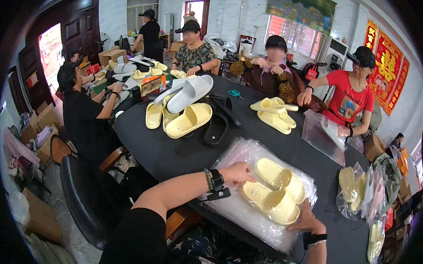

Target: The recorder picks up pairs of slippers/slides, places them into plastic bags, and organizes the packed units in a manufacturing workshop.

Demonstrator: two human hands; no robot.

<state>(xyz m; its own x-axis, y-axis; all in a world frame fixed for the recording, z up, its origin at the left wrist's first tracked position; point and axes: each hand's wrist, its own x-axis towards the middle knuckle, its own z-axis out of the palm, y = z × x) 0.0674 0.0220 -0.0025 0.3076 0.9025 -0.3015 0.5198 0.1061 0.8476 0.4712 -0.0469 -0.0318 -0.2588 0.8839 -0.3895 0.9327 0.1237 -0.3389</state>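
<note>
On plastic bags (246,214), yellow slippers (274,190) between left hand (238,173), right hand (306,219).

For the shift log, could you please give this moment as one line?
left hand touching yellow slippers | right hand at their near edge | slippers on clear bags | black table

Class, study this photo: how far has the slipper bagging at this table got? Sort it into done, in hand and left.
Done: bagged slippers piled at the table's right edge. In hand: the left hand and right hand rest on a pale yellow pair lying on a stack of clear bags. Left: loose slippers mid-table and another loose pair remain unbagged.
</note>
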